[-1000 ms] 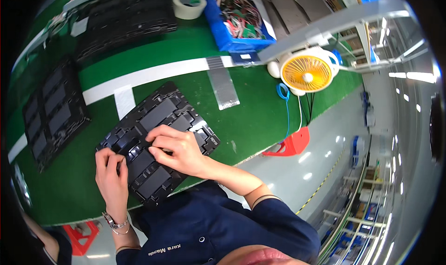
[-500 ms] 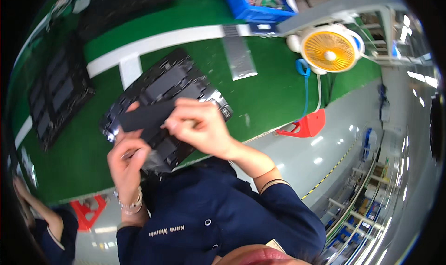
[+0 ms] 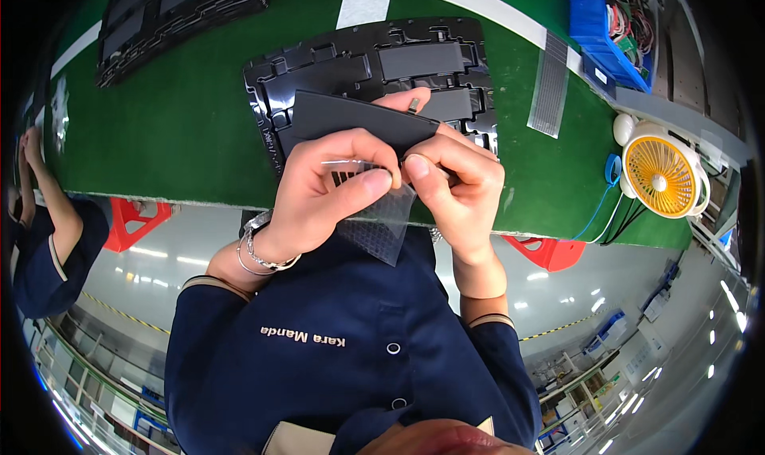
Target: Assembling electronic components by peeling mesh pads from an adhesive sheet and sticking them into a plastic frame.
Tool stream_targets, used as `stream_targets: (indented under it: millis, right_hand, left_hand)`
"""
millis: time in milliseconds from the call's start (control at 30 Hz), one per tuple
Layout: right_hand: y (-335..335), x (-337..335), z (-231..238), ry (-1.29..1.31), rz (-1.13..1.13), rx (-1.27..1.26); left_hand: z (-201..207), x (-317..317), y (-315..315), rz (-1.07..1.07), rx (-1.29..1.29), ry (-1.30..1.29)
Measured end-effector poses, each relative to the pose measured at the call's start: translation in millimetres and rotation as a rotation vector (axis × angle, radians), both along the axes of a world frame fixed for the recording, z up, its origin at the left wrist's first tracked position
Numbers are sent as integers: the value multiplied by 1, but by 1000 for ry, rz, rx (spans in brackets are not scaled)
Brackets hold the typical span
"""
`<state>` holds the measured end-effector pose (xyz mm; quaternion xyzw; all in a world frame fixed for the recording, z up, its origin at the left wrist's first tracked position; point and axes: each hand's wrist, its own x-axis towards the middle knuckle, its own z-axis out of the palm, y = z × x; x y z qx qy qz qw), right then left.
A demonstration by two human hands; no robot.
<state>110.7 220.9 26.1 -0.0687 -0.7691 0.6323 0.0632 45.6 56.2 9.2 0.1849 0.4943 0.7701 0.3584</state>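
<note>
A green bench [image 3: 183, 136] held a black tray [image 3: 358, 56]; both hands [image 3: 335, 184] [image 3: 454, 184] pinched clear film [image 3: 382, 224] off a dark panel [image 3: 351, 120].

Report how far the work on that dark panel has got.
Done: one dark panel is lifted out of the black tray. In hand: left hand and right hand hold it and pinch a clear film hanging from its lower edge. Left: the film is not fully off, and other panels sit in the tray.
</note>
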Motion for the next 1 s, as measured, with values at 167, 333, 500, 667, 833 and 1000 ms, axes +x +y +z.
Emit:
stream_targets:
  millis: [167,333,500,667,833,1000]
  right_hand:
    - [13,-5,-4,214,-187,262]
    - [11,-11,7,19,-245,259]
    - [10,-13,3,-71,-179,128]
    - [8,-11,6,-142,-164,137]
    - [7,-11,9,-128,-180,115]
    - [7,-11,5,-122,-175,116]
  left_hand:
    - [3,0,-1,24,-31,-113]
    - [3,1,3,-5,-33,-130]
    - [12,-1,4,-19,-92,-132]
    - [11,1,2,-29,-97,-117]
    - [11,1,0,-59,-95,-93]
    - [11,0,-2,-84,-103,-61]
